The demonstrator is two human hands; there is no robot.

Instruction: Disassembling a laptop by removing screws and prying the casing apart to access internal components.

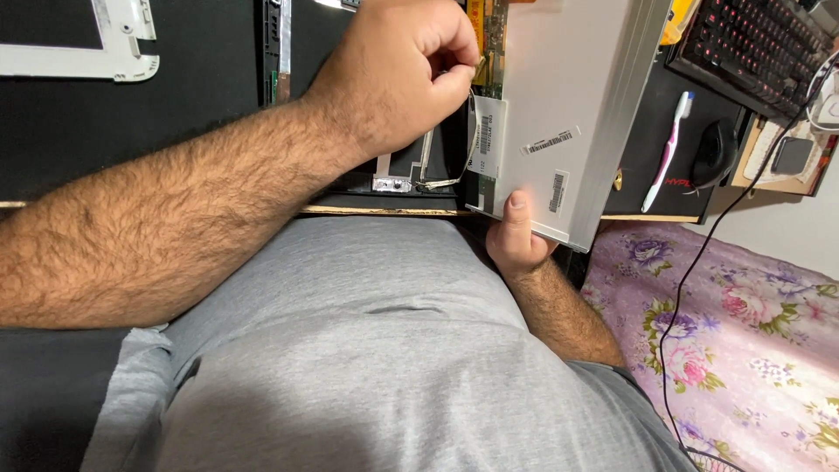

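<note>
While right hand (517,238) steadies panel (559,114), left hand (398,74) pinches cable (468,157).

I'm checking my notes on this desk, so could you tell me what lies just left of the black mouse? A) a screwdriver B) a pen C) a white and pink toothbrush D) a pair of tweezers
C: a white and pink toothbrush lies on the dark mat right beside the black mouse, below the keyboard.
</note>
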